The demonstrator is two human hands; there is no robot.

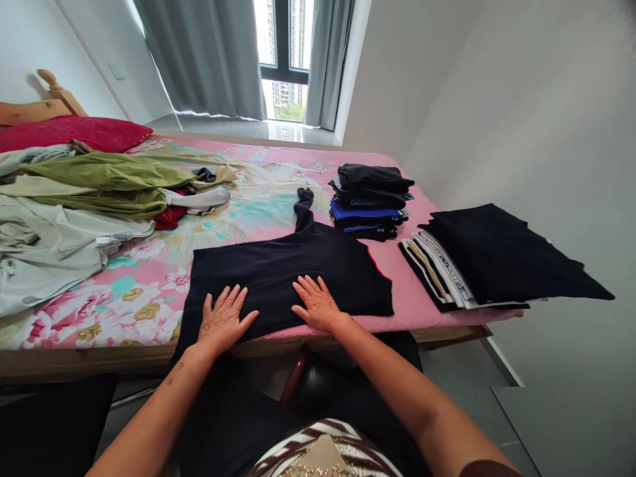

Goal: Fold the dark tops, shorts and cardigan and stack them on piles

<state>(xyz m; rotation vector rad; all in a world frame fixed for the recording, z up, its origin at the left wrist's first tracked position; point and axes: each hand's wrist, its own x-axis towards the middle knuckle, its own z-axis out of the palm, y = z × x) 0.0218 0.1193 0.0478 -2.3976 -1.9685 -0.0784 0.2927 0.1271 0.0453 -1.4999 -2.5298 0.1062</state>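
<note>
A black top (268, 265) with a red-trimmed edge at its right end lies spread on the near side of the bed. One sleeve points away from me, twisted and bunched at its tip. My left hand (225, 319) rests flat on the lower left part of the cloth, fingers spread. To its right, my right hand (318, 306) also presses flat on the fabric with fingers apart. Neither hand grips anything. The cloth's lower left corner hangs over the bed's edge.
A stack of folded dark and blue clothes (370, 202) stands beyond the top. Further right, another folded pile (501, 258) juts past the bed's edge. Loose green and pale clothes (99, 192) heap at left, near a red pillow (74, 132). The floral bedsheet (258, 212) covers the bed.
</note>
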